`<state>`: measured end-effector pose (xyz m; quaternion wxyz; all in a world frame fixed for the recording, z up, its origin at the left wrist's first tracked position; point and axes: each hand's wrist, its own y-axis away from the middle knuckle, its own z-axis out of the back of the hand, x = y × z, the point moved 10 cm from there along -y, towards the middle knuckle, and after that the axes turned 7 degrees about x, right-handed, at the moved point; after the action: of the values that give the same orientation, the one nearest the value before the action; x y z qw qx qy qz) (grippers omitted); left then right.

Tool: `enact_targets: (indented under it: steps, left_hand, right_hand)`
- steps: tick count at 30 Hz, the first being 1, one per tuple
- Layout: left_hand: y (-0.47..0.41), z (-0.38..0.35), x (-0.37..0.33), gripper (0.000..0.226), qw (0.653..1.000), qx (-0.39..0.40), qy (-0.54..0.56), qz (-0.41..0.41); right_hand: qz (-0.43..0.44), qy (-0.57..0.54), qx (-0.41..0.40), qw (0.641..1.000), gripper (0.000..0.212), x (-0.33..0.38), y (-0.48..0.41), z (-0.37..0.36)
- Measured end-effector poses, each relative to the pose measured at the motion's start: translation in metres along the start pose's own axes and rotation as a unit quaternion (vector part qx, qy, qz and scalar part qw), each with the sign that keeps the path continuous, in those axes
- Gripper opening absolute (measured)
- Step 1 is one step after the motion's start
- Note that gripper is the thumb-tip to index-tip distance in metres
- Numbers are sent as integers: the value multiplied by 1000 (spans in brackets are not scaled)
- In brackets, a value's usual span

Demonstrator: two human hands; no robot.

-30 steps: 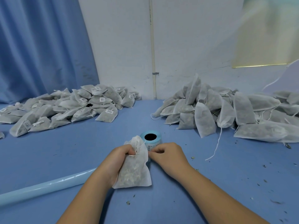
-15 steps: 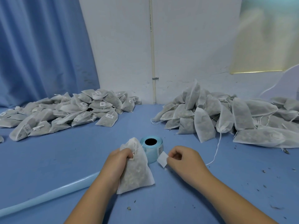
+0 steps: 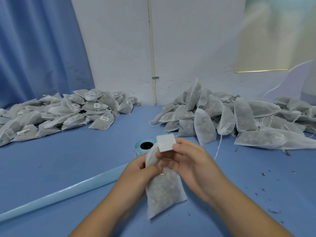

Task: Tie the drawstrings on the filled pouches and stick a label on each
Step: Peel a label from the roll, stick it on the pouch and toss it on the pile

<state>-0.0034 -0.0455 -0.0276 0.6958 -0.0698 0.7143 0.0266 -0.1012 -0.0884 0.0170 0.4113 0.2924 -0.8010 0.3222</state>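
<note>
Head view: left hand (image 3: pixel 142 170) grips a filled pouch (image 3: pixel 162 190); right hand (image 3: pixel 191 161) pinches a white label (image 3: pixel 165 142) at the pouch's twelve o'clock.

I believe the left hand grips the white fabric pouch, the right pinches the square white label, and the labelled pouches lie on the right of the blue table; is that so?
No: the head view shows the labelled pouches on the left of the blue table. Left hand on white fabric pouch, right hand on square white label: correct.
</note>
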Motion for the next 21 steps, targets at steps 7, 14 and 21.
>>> enact_targets:
  steps: [7,14,21]
  left_hand:
    - [2,-8,6,34,1000,17,4,23]
    - [3,-6,11,36,999,15,14,37]
    - [4,4,13,40,997,-18,45,51]
  right_hand:
    - [13,-17,-25,999,27,-1,0,6]
    - [16,-11,-39,999,30,-2,3,5]
    - [115,263,-145,947,16,41,22,11]
